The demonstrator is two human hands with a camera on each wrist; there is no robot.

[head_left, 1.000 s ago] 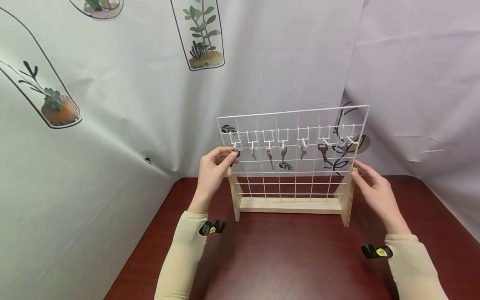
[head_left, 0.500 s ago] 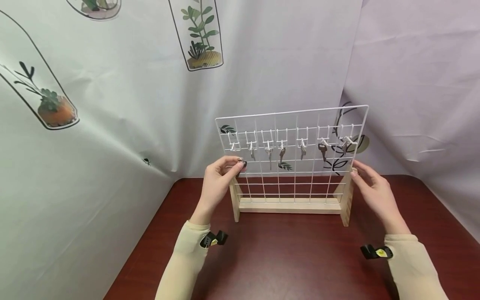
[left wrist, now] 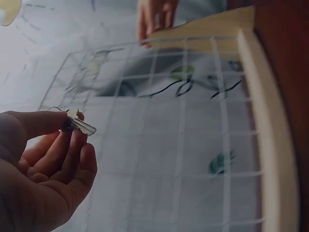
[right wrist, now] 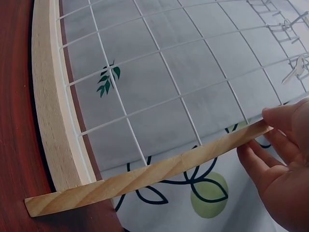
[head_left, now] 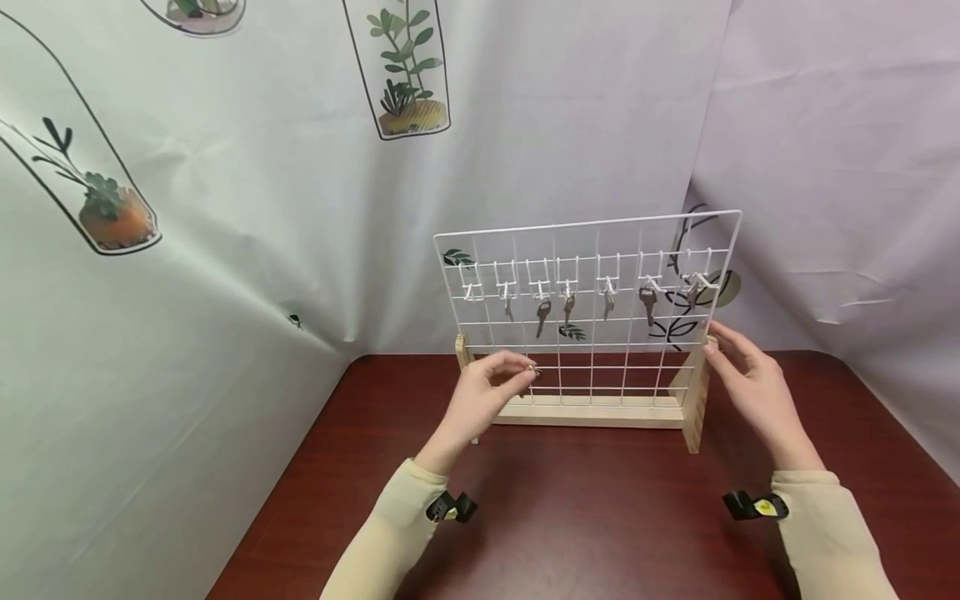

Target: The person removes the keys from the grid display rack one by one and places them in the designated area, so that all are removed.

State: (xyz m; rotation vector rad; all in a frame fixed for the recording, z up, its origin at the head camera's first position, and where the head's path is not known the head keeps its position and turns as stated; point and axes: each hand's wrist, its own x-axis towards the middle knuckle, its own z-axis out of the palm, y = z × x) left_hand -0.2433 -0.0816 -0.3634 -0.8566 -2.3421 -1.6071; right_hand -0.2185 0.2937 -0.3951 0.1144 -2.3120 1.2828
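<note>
My left hand (head_left: 483, 392) is in front of the lower left of a white wire-grid rack (head_left: 588, 224), pinching a small silver key (left wrist: 83, 126) on a thin ring between thumb and fingertips. In the head view the fingers mostly cover that key. At the rack's right side, my right hand (head_left: 753, 396) grips the top of the wooden side support (right wrist: 178, 162), thumb on one face and fingers on the other. Several keys (head_left: 543, 317) hang from white hooks along the upper grid. The leftmost hook (head_left: 469, 292) carries no key.
The rack's wooden base bar (head_left: 592, 412) stands on a dark red table (head_left: 600, 517). A pale cloth backdrop (head_left: 570, 108) printed with plants rises close behind and along the left.
My left hand took the key off the leftmost hook, then moved down and to the right with it. The right hand stays on the support.
</note>
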